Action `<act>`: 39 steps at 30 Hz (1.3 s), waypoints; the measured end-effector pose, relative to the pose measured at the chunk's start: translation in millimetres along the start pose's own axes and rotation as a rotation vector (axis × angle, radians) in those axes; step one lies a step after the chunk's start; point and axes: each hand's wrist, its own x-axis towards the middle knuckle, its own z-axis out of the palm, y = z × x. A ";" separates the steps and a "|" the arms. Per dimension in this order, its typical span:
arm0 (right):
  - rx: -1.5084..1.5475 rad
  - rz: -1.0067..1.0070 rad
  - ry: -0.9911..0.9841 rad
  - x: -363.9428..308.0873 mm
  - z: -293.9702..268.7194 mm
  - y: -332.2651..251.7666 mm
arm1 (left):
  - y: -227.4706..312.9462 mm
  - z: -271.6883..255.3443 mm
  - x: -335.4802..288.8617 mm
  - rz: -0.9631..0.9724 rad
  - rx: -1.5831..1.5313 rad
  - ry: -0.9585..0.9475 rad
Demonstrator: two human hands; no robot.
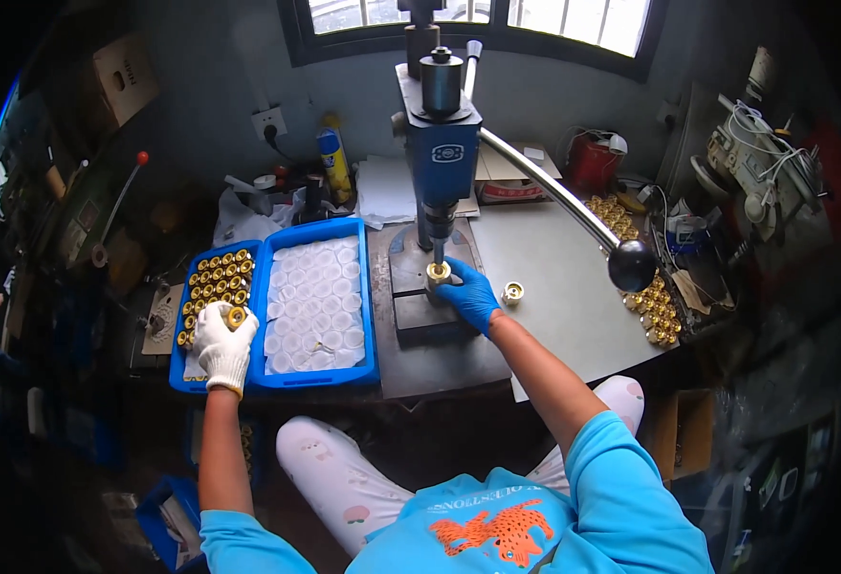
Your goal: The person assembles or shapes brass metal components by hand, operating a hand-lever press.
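My left hand (221, 342), in a white knit glove, is over a blue tray (189, 385) with rows of brass fittings (218, 277). Its fingers close around one round brass fitting (237, 317). My right hand (472, 296), in a blue glove, grips another brass fitting (439, 276) on the base of a blue arbor press (444, 153). The press ram (439, 247) comes down just above that fitting; whether they touch, I cannot tell. Right of this hand, a single brass fitting (512, 293) rests on the grey sheet (559, 277).
A second blue tray (371, 330) holds round translucent white pieces. The press lever slopes right to a black ball knob (631, 266). Several brass parts (652, 311) are heaped at the bench's right edge. A spray can (334, 163) and a red object (596, 161) stand behind.
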 end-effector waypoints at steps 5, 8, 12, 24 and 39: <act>0.071 -0.126 0.207 -5.9 5.1 -4.7 | 91.5 30.3 -26.0 0.106 -0.481 -0.275; -0.287 -0.156 0.224 -22.6 -15.6 -32.5 | 133.6 70.0 -41.4 0.255 -0.485 -0.269; -0.763 0.051 0.172 -55.8 -81.7 -28.2 | 191.5 117.5 -55.6 0.304 -0.398 -0.264; -0.892 0.013 0.268 -74.0 -131.7 92.7 | 243.2 156.4 -64.8 0.317 -0.115 -0.265; -1.089 -0.645 0.287 -166.4 -86.6 -271.6 | -109.7 20.8 2.5 -0.077 0.192 0.137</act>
